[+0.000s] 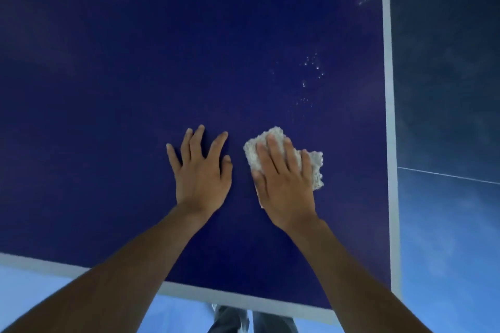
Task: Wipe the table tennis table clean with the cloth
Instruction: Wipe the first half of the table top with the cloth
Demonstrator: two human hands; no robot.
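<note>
Right hand (284, 180) presses cloth (316, 167) near right edge of table (135, 84).

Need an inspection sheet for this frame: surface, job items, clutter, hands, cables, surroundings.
Surface: dark blue table tennis table with a white border; pale specks lie beyond the cloth, towards the right edge.
Job's things: white textured cloth lies flat on the table, partly covered by the right hand.
Clutter: nothing seen.
Grippers: left hand rests flat on the bare table with fingers spread and holds nothing; right hand presses on the cloth with straight fingers.
Cables: nothing seen.
Surroundings: blue area right of the table with a thin white line, floor or second table cannot be told; dark trousers below the near edge.
</note>
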